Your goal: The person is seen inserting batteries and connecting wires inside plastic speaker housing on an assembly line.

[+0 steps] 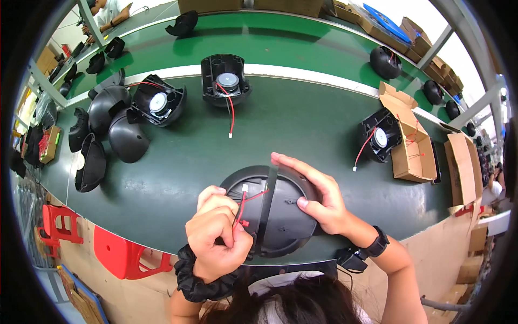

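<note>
A round black plastic housing rests on the dark green bench right in front of me, with a dark gap or strip running across its middle. My right hand grips its right side, thumb on the face and fingers along the far rim. My left hand is closed at the housing's left side, its fingers pinching a red and black wire. A white plug on the wire sticks up above the fingers, and a small red connector lies beside them. My left palm hides part of the housing's left edge.
Speaker housings with red wires stand at back centre, left and right. Black shells cluster at the left. An open cardboard box holds wires at the right. Beyond runs a green conveyor belt. Red stools stand below left.
</note>
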Motion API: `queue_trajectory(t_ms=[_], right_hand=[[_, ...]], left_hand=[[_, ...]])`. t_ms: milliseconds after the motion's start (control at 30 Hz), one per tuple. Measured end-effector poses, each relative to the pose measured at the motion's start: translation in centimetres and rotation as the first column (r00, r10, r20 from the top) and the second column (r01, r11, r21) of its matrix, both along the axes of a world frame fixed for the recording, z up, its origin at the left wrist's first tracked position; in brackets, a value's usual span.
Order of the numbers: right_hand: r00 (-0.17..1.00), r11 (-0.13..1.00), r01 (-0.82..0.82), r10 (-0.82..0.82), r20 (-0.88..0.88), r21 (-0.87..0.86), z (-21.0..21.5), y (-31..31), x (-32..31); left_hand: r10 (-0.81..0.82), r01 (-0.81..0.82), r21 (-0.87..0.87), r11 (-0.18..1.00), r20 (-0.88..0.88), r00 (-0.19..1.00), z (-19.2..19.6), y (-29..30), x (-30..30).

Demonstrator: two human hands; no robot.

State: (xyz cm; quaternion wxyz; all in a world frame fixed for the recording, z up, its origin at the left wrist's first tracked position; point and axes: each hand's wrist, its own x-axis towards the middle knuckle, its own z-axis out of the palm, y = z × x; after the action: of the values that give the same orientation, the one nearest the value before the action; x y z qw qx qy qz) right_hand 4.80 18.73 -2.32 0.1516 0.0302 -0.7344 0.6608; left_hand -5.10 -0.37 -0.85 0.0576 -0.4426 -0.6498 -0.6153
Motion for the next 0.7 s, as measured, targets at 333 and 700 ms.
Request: queue_trajectory(t_ms=[333,700], right_hand=[[0.999,0.998,-0.049,0.050,0.018,-0.047,-1.2,-0.1,0.1],[0.999,0.993,-0.029,0.027,-0.019,-0.116,-2.0,-0.5,-0.3]], left_hand=[[-0.065,0.064,-0.084,0.994,-0.012,0.998,0.5,0.6,0.4],[-0.137,0.137,-0.060,0.989,-0.002,0.991,0.0,0.5,-0.1]])
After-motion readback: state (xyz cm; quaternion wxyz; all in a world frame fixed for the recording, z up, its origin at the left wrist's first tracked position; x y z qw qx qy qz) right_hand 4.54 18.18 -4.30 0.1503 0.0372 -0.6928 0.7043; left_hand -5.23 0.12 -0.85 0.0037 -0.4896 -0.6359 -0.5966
